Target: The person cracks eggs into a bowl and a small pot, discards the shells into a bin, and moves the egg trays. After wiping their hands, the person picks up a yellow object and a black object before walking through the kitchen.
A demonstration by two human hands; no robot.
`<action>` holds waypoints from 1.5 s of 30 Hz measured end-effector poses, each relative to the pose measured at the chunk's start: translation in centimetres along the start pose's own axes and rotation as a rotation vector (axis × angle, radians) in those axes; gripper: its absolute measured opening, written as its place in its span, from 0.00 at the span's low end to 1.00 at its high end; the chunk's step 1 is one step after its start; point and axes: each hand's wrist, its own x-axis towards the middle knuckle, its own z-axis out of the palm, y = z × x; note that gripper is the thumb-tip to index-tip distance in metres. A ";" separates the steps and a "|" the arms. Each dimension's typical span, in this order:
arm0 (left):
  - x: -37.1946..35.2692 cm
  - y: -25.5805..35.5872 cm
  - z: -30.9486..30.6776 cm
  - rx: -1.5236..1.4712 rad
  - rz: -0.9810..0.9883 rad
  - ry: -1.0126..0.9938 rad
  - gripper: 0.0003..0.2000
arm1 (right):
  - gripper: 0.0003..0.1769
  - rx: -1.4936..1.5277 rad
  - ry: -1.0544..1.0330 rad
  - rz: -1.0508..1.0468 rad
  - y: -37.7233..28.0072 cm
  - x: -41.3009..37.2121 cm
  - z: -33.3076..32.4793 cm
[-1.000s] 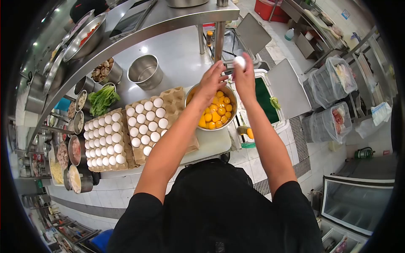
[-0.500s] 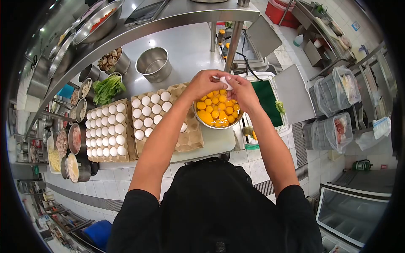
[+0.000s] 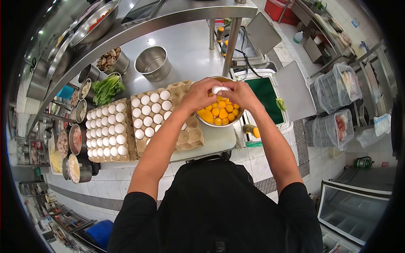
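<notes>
A white egg point(image 3: 220, 90) is pinched between the fingertips of my left hand point(image 3: 201, 94) and my right hand point(image 3: 241, 95). Both hands are closed on it, above a round metal bowl point(image 3: 201, 121). Many yellow egg yolks point(image 3: 222, 113) fill this bowl, partly hidden by my fingers. Left of it lies a cardboard egg tray point(image 3: 190, 140) with white eggs on its left side and bare cups near the bowl. My left forearm crosses over this tray. A second tray farther left is full of white eggs point(image 3: 105, 130).
An open steel pot point(image 3: 152, 64) stands behind the trays. Leafy greens point(image 3: 108, 89) and several food containers line the left. A shelf post point(image 3: 232, 48) rises behind the bowl. To the right are a green board point(image 3: 266, 99) and a yellow-tipped handle point(image 3: 252, 131).
Both hands have come down slightly toward me and the bowl with the egg between them. The egg, upright and mostly covered by fingers before, now lies more level. The camera view has shifted slightly.
</notes>
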 end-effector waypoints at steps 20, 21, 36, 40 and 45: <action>-8.0 -9.4 -11.9 0.537 -0.347 -0.187 0.20 | 0.17 -0.737 -0.108 -0.529 -3.2 -2.6 17.5; -8.5 -9.2 -12.0 0.541 -0.348 -0.180 0.20 | 0.17 -0.760 -0.118 -0.498 -3.4 -2.2 18.2; -1.0 -5.0 -6.6 -0.885 -0.481 0.395 0.13 | 0.16 0.932 0.977 -0.006 1.3 7.8 1.2; 3.2 -1.3 -3.0 -0.676 -0.390 0.167 0.19 | 0.21 1.012 0.642 0.176 1.8 9.7 1.1; 5.0 -0.2 -1.3 -0.544 -0.293 0.040 0.23 | 0.17 1.242 0.446 0.028 2.5 5.4 0.1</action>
